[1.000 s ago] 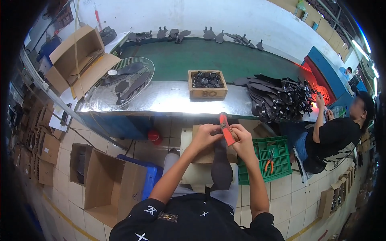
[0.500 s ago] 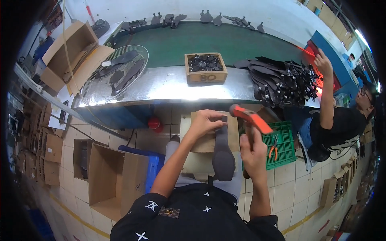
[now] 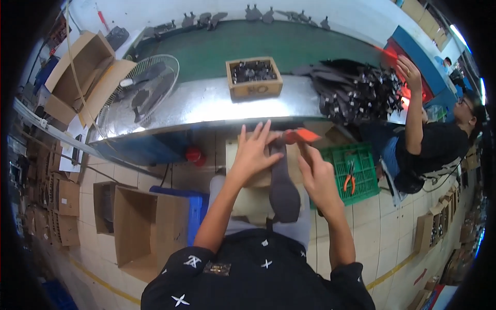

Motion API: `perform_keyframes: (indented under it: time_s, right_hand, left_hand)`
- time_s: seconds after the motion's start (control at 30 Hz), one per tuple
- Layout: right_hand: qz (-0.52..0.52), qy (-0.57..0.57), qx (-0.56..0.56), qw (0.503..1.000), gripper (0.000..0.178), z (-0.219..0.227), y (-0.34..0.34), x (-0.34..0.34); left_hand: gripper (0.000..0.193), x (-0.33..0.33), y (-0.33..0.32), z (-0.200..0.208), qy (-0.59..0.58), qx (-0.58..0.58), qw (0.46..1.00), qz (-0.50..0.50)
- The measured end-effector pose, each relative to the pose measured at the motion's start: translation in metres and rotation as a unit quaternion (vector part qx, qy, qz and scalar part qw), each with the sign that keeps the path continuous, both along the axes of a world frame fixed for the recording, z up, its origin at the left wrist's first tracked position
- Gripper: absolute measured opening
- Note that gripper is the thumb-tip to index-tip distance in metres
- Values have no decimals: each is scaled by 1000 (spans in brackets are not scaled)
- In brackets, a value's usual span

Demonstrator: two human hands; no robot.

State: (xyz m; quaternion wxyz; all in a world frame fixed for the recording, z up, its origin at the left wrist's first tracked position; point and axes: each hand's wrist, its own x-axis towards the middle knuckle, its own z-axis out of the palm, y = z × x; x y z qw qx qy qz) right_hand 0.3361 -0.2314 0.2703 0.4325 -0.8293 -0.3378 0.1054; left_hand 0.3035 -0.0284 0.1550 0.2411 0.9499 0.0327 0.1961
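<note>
Metal bench (image 3: 206, 105) ahead — my left hand (image 3: 254, 153) splays, thumb over sole (image 3: 284, 192) — likely light, best held midway; right hand (image 3: 320, 174) clasps hammer (image 3: 304, 135).

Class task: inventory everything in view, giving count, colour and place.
Hammer: 1, red-orange head, in right hand
Insole: 1, dark grey, over wooden board
Wooden board: 1, tan, beneath insole
Wooden box: 1, tan, on metal bench
Small pieces: many, black, in wooden box
Metal bench: 1, silver, ahead
Insole pile: many, dark, bench's right
Wire fan guard: 1, silver, bench's left
Belt: 1, green, behind bench
Plastic crate: 1, green, floor right
Pliers: 1, orange-handled, in crate
Cardboard boxes: several, brown, both sides
Co-workers: at least 2, black and blue clothing, right
Hands: 2, bare; left spread by insole, right gripping hammer
</note>
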Motion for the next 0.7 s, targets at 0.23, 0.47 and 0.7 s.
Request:
perform_keyframes:
  time_s: [0.23,0.47,0.7]
  right_hand:
    - [-49,33,-74,996,38,-9,5,-5]
    - [-103,-75,88,988,30,4,-20,0]
    - [114,-177,-246,946,45,-42,10,3]
  left_hand:
    - [45,1,-3,4,9,-14,1000,-2]
    - [24,-40,-11,38,33,-291,923,-249]
    - [22,-128,-44,120,121,-486,831,-239]
